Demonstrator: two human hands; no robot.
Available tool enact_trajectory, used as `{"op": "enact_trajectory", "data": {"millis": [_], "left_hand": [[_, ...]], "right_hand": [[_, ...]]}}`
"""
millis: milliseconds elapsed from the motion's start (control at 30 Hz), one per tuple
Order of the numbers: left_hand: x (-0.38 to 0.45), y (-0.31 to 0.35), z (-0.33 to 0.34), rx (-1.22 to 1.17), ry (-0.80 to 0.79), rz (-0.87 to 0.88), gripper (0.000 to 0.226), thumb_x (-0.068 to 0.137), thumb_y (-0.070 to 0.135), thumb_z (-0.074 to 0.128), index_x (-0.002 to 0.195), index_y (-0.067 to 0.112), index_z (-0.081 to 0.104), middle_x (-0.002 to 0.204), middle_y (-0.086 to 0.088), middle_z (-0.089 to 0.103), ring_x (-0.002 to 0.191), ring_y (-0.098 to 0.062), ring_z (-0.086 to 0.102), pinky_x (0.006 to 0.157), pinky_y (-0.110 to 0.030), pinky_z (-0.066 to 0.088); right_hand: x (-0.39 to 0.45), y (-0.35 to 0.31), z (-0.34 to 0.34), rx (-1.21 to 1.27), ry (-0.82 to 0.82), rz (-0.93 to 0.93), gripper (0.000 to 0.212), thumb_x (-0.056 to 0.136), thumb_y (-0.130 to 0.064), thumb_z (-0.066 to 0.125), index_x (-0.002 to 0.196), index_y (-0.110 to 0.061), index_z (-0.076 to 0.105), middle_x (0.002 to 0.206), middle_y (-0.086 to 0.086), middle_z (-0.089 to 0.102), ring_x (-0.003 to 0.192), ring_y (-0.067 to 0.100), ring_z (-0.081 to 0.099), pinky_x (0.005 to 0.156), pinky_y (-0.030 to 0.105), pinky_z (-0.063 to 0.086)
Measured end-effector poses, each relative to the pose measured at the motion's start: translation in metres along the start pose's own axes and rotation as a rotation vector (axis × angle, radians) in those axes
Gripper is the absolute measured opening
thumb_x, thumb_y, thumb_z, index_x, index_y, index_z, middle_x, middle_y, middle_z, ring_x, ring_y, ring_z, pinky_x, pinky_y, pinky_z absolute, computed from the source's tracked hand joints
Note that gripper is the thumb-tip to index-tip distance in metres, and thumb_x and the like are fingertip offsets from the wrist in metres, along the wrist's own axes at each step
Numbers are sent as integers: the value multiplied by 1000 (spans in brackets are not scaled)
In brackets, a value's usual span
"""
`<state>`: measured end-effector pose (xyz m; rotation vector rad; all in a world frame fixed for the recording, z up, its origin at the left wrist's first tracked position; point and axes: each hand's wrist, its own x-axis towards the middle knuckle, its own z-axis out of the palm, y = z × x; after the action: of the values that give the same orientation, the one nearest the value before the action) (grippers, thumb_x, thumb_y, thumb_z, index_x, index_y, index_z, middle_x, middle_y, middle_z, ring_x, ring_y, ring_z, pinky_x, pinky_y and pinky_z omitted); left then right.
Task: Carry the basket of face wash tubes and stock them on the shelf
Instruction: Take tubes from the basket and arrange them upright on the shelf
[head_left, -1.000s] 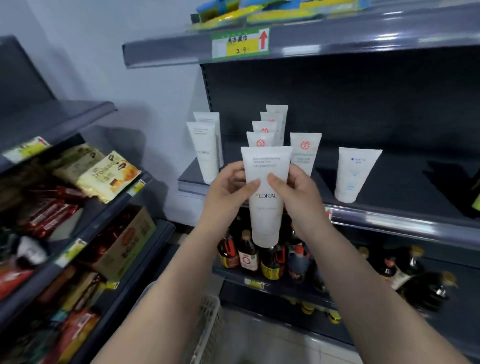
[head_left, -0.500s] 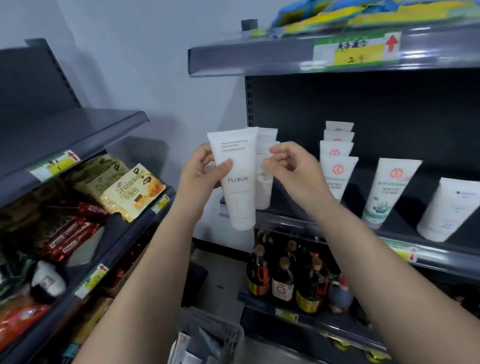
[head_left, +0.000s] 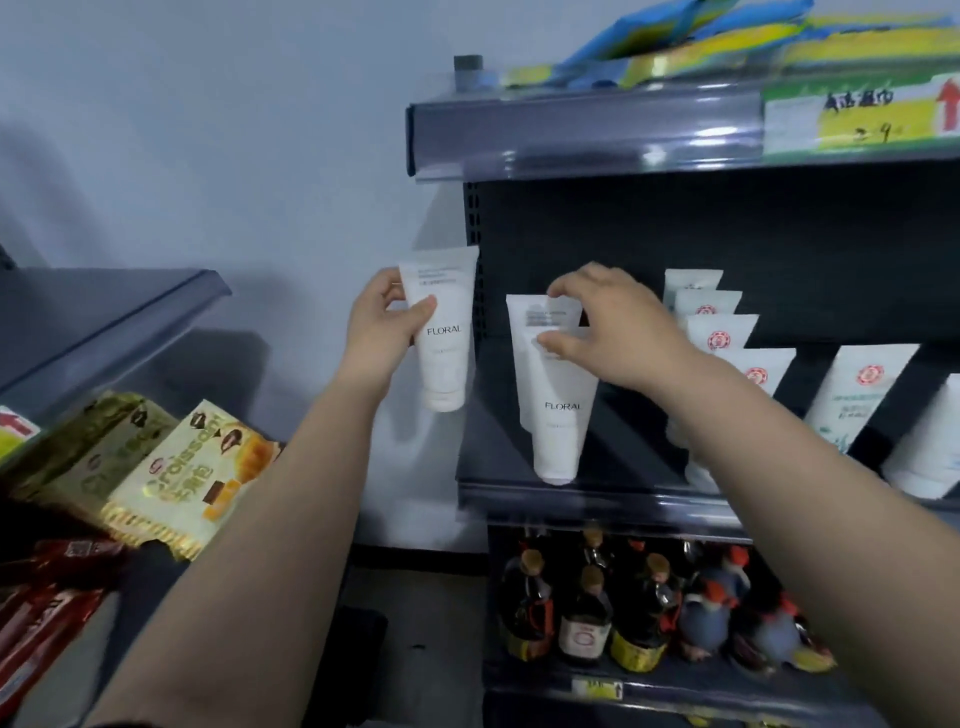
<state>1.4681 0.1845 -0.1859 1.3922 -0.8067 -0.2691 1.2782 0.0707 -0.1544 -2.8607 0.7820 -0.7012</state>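
Observation:
My left hand (head_left: 382, 332) grips a white FLORAL face wash tube (head_left: 444, 332), cap down, in the air just left of the dark shelf (head_left: 597, 499). My right hand (head_left: 618, 327) pinches the top edge of two FLORAL tubes (head_left: 556, 400) that stand one behind the other at the shelf's left end. To the right of them stands a row of white tubes with a red emblem (head_left: 727, 338), and further right another emblem tube (head_left: 857, 395). The basket is out of view.
An upper shelf (head_left: 582, 135) with a price tag (head_left: 857, 114) overhangs the tubes. Dark sauce bottles (head_left: 613, 608) fill the shelf below. On the left, a second rack holds croissant packs (head_left: 187, 473) and red packets (head_left: 47, 603). A grey wall lies between the racks.
My view has shifted left and closer. My left hand has carried its tube left, away from the shelf. My right hand has left that tube and reached onto the standing FLORAL tubes.

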Motion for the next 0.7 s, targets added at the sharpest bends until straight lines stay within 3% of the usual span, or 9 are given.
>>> {"op": "enact_trajectory", "data": {"millis": [167, 267, 367, 533, 633, 700], "left_hand": [[35, -25, 16, -10, -35, -36, 18, 85, 8, 61, 95, 21, 53, 92, 7, 59, 89, -18, 61, 77, -39, 53], [46, -35, 29, -2, -66, -53, 18, 85, 8, 62, 97, 19, 54, 92, 7, 59, 88, -20, 61, 78, -42, 54], [52, -40, 42, -12, -108, -67, 17, 84, 7, 63, 90, 21, 55, 91, 7, 61, 88, -21, 62, 80, -43, 54], [57, -47, 59, -7, -159, -78, 20, 82, 6, 65, 85, 24, 56, 92, 6, 64, 93, -27, 65, 85, -46, 54], [56, -51, 70, 16, -216, -77, 20, 82, 5, 65, 87, 22, 55, 91, 6, 64, 93, -24, 64, 85, -45, 54], [55, -54, 76, 38, -244, -90, 20, 82, 5, 65, 89, 21, 55, 90, 7, 62, 90, -21, 62, 81, -46, 55]], "right_hand": [[29, 7, -3, 42, -29, 65, 38, 91, -31, 54, 125, -13, 56, 124, 7, 56, 115, 23, 51, 95, 29, 40], [43, 10, -7, 56, -133, 117, 32, 91, -25, 56, 121, -15, 60, 121, 4, 60, 111, 19, 54, 86, 19, 37], [52, 13, -6, 33, -252, 146, 25, 90, -21, 57, 113, -20, 65, 115, 0, 62, 104, 16, 58, 82, 21, 42], [57, 20, -7, 54, -247, 139, 20, 87, -10, 59, 101, -17, 71, 89, -5, 62, 85, 9, 55, 72, 17, 38], [58, 22, -12, 42, -272, 117, 21, 86, -9, 58, 99, -18, 71, 87, -6, 62, 85, 10, 57, 68, 18, 40], [57, 25, -13, 30, -271, 94, 23, 86, -8, 57, 99, -19, 71, 89, -6, 62, 84, 10, 57, 58, 11, 40]]}}
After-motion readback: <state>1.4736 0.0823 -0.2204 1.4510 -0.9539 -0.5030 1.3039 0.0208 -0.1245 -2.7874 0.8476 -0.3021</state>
